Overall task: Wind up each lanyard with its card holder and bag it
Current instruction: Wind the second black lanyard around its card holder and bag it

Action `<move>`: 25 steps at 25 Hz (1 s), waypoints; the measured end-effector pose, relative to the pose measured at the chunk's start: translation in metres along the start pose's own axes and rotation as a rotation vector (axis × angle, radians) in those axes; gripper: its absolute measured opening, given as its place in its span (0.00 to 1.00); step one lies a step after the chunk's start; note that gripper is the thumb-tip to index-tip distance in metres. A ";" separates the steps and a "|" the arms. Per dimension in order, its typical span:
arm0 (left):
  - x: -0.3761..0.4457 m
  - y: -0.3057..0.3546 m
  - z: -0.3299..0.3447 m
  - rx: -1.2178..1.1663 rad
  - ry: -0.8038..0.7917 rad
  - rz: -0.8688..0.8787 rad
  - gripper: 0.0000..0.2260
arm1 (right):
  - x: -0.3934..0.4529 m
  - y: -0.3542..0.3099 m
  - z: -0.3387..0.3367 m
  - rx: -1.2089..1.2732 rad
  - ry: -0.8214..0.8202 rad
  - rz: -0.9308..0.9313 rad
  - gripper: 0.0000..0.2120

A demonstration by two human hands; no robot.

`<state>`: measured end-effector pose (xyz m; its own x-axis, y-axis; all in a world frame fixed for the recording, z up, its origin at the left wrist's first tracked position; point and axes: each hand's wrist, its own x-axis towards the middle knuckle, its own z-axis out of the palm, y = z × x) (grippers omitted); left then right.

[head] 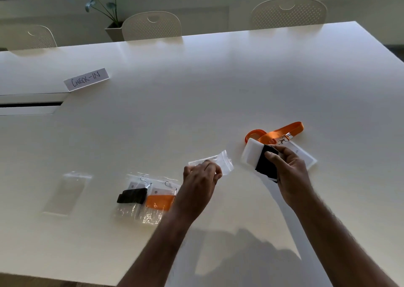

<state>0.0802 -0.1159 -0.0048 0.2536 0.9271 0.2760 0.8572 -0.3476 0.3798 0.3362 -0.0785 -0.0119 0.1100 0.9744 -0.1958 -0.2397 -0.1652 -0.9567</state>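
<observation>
The right hand grips a card holder with a black lanyard wound round it, thumb on top and fingers curled beneath, raised just above the table. The left hand pinches a clear zip bag near its mouth; whether the mouth is actually open is hard to tell, since the film is nearly invisible against the white surface. That is the main risk: if the mouth is pinched flat, the holder's corner will catch on the lip and crumple the bag. A looser thumb could also let the black winding spring off. Both forearms reach in from the near edge, the two hands close together but apart. An orange lanyard and its holder lie unwound just beyond the right hand. Two filled bags lie left of the left hand, an empty bag further left.
</observation>
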 end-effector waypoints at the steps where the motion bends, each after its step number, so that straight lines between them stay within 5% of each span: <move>1: -0.003 0.000 0.002 -0.006 -0.054 0.018 0.02 | 0.000 0.000 -0.003 0.013 -0.001 0.006 0.10; 6: -0.007 -0.003 -0.007 -0.169 -0.321 0.038 0.01 | 0.004 0.001 -0.012 0.026 -0.013 0.033 0.08; 10: -0.003 0.006 -0.006 -0.157 -0.232 -0.097 0.07 | 0.005 0.002 -0.015 0.024 -0.028 0.065 0.09; 17: 0.016 0.045 0.026 0.267 -0.230 -0.313 0.29 | 0.002 0.003 -0.021 -0.094 -0.086 0.064 0.10; 25: 0.022 0.041 0.025 0.223 -0.246 -0.313 0.20 | 0.001 0.003 -0.019 -0.257 -0.184 0.073 0.09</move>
<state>0.1320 -0.1064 -0.0055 0.0427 0.9979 -0.0497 0.9782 -0.0316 0.2052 0.3542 -0.0809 -0.0191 -0.0801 0.9658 -0.2466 0.0133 -0.2463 -0.9691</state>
